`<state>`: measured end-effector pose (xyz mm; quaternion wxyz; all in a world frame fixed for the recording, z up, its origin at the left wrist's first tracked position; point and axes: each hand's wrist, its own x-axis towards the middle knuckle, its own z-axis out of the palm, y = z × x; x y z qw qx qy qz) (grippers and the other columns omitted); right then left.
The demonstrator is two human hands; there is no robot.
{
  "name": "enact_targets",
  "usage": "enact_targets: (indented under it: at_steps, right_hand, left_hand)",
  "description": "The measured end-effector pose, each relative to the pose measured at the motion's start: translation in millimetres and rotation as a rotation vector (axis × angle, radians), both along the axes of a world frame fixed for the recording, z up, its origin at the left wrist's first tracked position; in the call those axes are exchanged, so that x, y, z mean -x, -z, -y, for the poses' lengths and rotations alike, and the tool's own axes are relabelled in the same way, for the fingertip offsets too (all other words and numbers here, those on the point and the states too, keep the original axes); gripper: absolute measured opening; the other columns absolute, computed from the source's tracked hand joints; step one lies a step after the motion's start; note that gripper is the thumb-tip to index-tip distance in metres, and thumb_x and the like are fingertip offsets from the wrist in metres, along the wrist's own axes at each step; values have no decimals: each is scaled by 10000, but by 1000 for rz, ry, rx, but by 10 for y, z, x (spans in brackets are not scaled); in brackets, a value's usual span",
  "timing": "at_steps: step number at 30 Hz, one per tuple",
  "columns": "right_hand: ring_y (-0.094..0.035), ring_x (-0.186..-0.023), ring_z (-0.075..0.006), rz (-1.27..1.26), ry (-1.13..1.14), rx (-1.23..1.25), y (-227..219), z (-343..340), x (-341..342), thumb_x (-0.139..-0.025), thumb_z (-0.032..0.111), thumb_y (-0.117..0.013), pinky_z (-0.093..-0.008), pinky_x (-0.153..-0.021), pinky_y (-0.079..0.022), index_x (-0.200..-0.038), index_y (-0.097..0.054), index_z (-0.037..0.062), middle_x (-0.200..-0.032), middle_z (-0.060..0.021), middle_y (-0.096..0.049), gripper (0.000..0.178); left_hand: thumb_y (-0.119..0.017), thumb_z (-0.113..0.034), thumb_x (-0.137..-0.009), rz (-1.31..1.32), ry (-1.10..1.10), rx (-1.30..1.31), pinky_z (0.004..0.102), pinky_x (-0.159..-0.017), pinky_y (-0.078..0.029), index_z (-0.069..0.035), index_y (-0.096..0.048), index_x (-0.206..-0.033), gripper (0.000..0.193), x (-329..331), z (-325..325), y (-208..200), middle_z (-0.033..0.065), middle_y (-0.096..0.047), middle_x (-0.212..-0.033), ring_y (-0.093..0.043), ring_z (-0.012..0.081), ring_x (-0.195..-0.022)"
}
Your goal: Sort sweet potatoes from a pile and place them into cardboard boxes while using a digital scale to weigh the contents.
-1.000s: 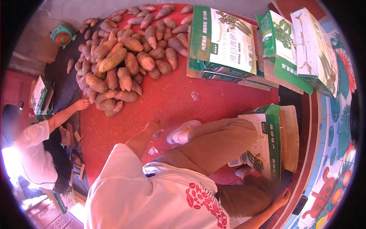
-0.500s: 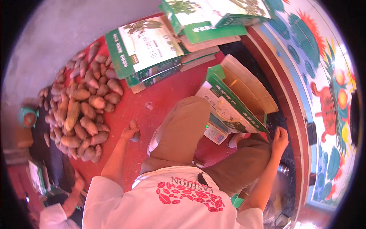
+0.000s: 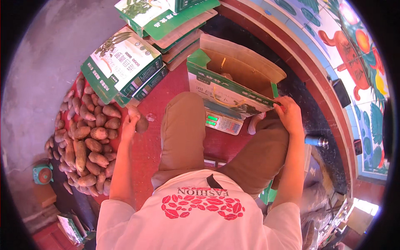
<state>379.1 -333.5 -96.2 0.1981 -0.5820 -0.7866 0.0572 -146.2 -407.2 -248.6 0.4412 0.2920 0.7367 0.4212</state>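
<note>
My left hand (image 3: pixel 131 121) is closed around a sweet potato (image 3: pixel 142 124), which sticks out beside the fingers. It is held over the red floor covering, just right of a big heap of sweet potatoes (image 3: pixel 93 133). In front of my knees an open cardboard carton (image 3: pixel 233 92) stands on a digital scale (image 3: pixel 225 123) with a lit green display. A rounded pinkish thing, perhaps a sweet potato, shows inside the carton. My right hand (image 3: pixel 288 113) pinches the carton's near right corner.
Flat green-and-white cartons (image 3: pixel 125 62) are stacked beyond the heap, with more (image 3: pixel 166 16) farther back. A blue flask (image 3: pixel 316 141) lies right of my right forearm. A painted wall (image 3: pixel 350 50) rises at the right. A teal round device (image 3: pixel 42 173) stands at far left.
The view has turned, so the stacks and carton appear farther left. My right hand has come from beside the carton onto its corner. My left hand still holds the sweet potato.
</note>
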Motion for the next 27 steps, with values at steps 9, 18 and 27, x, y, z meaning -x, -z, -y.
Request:
enact_targets:
  at_steps: [9,18,27]
  right_hand:
    - [-579,-791,-314,-22,17,-15,101,-56,-36,-745,88,-620,-398,-693,-461,-841,-623,46,-806,-139,-607,106]
    - [-587,-808,-310,-40,-17,-48,101,-76,18,-754,96,-600,-393,-713,-468,-838,-623,40,-822,-135,-615,103]
    - [-591,-802,-316,-23,35,-44,263,-117,-67,-764,129,-576,-411,-690,-467,-809,-614,69,-813,-137,-614,84]
  left_hand:
    - [-585,-440,-808,164,-119,-123,232,-515,-316,-81,-517,-1164,510,-355,-437,-704,-3,-543,-957,-472,94,-735]
    - [-555,-354,-868,409,69,-269,377,-928,-410,-17,-370,-1292,573,-1089,-966,-1554,111,-472,-1245,-489,230,-1109]
    - [-675,-292,-772,407,516,-317,347,-903,-417,-31,-407,-1261,616,-2020,-1527,-1768,102,-495,-1193,-492,197,-1089]
